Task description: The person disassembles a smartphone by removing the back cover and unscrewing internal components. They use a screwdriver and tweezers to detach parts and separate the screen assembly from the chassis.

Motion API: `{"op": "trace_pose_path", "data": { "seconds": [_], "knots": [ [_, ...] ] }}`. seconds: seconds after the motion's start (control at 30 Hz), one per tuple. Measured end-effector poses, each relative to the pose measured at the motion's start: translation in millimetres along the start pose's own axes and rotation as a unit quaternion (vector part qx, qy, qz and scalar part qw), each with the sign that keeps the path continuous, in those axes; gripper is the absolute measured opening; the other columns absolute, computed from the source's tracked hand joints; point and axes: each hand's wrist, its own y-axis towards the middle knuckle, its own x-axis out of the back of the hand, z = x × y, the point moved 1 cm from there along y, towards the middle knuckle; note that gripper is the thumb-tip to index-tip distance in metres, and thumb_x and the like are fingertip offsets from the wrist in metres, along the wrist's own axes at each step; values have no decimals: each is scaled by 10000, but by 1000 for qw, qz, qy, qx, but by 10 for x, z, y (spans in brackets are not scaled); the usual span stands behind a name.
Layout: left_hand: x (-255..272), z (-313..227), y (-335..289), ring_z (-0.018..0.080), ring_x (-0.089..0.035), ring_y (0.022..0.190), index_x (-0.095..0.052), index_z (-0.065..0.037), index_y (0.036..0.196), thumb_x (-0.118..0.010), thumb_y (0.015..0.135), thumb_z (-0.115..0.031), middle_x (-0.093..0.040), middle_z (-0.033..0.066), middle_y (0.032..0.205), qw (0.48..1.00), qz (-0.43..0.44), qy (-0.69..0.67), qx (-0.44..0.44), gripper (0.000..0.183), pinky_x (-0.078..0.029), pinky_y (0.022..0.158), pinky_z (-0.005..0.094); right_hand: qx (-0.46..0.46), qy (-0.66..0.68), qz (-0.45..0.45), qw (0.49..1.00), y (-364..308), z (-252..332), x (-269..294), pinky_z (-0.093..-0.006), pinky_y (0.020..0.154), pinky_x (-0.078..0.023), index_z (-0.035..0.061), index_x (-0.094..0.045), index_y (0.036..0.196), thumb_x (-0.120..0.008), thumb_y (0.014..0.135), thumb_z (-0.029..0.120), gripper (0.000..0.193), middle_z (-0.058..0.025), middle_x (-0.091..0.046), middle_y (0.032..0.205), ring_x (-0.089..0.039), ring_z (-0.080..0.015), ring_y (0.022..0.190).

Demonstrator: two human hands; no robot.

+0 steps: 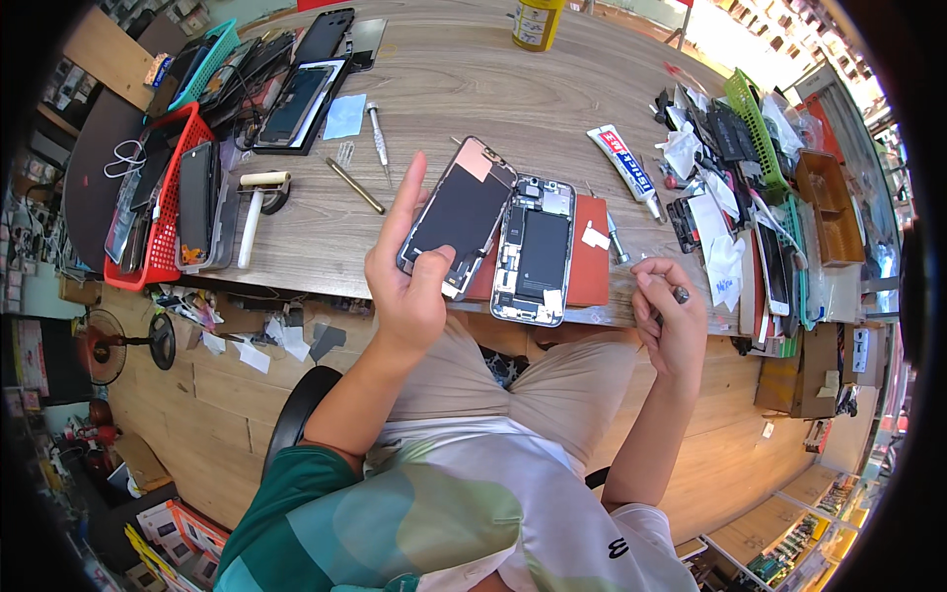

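My left hand is closed on a phone screen, gripping its lower left edge with the thumb across its dark inner face. The screen is tilted up beside an opened phone body, whose battery and boards show. That body lies on a reddish-brown pad at the table's near edge. To the right, my right hand is held with its fingers curled, apart from the phone. A small dark round end pokes out between those fingers; the rest of the thing is hidden.
A screwdriver and a glue tube lie right of the phone. Another screwdriver and a brass-coloured rod lie left. A red basket and a green basket flank the wooden table; a yellow container stands far back.
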Motion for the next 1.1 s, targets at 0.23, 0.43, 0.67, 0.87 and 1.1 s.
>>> {"op": "trace_pose_path", "data": {
  "seconds": [0.23, 0.43, 0.67, 0.87, 1.1],
  "knots": [
    [44, 12, 94, 331, -733, 1064, -519, 179, 1598, -596, 849, -1, -727, 241, 1343, 930, 13, 235, -283, 774, -503, 1190, 470, 1, -2, -2, 1000, -3, -2, -5, -223, 415, -200, 34, -691, 1197, -730, 1095, 127, 144, 2, -595, 721, -316, -11, 490],
    [-8, 111, -15, 417, -687, 1274, -509, 196, 1589, -626, 885, -13, -641, 327, 1551, 960, -5, 172, -219, 743, -495, 1199, 486, 147, -165, -27, 975, -56, 21, -147, -240, 469, -326, 7, -778, 1158, -789, 1053, 70, 122, -6, -674, 771, -484, -21, 575],
    [3, 116, -115, 392, -655, 1385, -492, 187, 1609, -620, 927, -19, -573, 348, 1633, 975, -20, 137, -175, 724, -502, 1179, 440, 417, -382, 78, 821, 8, 366, -960, -365, 600, -556, 62, -839, 1133, -837, 958, 33, 177, -86, -789, 869, -725, -212, 673],
    [-67, 130, -132, 372, -650, 1424, -466, 177, 1635, -603, 945, 2, -554, 341, 1654, 981, -25, 108, -161, 725, -500, 1190, 412, 461, -471, 90, 746, 139, 344, -1278, -421, 620, -583, 93, -833, 1054, -805, 954, 123, 107, -87, -794, 891, -753, -309, 714],
    [-125, 106, -150, 326, -682, 1387, -433, 170, 1659, -575, 952, 18, -555, 324, 1663, 991, -36, 75, -105, 737, -528, 1161, 395, 458, -443, 117, 762, 236, 249, -1261, -439, 637, -590, 90, -823, 1040, -811, 944, 126, 103, -100, -799, 914, -760, -327, 733]
  ]
}}
